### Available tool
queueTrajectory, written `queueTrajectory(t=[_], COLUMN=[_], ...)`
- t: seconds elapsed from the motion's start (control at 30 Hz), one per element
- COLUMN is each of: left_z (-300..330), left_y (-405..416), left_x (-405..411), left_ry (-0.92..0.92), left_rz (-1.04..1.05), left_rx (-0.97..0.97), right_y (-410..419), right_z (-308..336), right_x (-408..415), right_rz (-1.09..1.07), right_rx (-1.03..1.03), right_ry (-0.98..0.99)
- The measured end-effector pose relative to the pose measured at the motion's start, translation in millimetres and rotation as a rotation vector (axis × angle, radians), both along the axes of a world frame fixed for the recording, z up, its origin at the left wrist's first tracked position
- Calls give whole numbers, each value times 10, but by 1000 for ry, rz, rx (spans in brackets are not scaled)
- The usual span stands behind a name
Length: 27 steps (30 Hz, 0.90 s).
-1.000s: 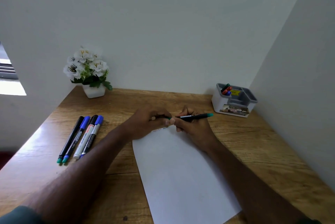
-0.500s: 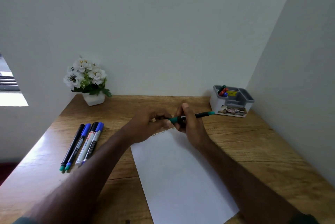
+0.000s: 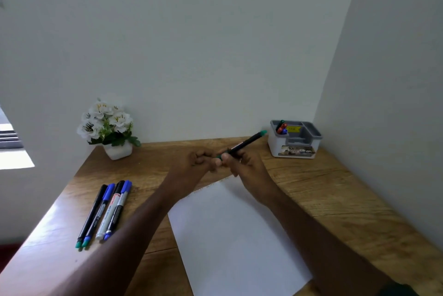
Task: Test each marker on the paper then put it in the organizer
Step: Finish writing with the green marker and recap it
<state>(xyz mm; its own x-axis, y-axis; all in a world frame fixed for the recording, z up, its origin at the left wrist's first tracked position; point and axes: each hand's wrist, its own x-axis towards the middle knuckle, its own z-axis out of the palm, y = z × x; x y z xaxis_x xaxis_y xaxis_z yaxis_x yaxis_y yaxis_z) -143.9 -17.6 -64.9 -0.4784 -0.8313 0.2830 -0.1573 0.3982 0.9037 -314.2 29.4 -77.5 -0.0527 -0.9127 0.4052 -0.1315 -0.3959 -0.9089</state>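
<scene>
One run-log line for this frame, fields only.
right hand: grips green marker | left hand: at its near end | paper: under hands | four markers: waiting | organizer: some inside

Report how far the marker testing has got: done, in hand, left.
Done: three or so markers already stand in the organizer, and faint marks show along the far edge of the paper.
In hand: the right hand grips a green-ended marker, with the left hand at its near end, apparently capping it.
Left: four markers lie on the table, untested.
</scene>
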Motion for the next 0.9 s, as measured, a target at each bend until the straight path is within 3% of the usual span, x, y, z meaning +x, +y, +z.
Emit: queueTrajectory(t=[0.17, 0.33, 0.5, 0.63, 0.9], left_z=[106, 248, 279, 286, 212], left_y=[-102, -271, -380, -393, -416], left_x=[-216, -695, -1226, -1545, -1759], left_ry=[-351, -434, -533, -591, -652], left_rz=[101, -75, -140, -200, -250], left_rx=[-200, -293, -370, -433, -441], right_y=[-98, -51, 212, 321, 216], right_z=[193, 557, 921, 1063, 911], right_x=[-330, -951, -1696, -2085, -2222], right_rz=[-208, -602, -965, -1030, -935], right_rx=[61, -65, -9, 73, 290], right_ry=[29, 580, 707, 859, 1052])
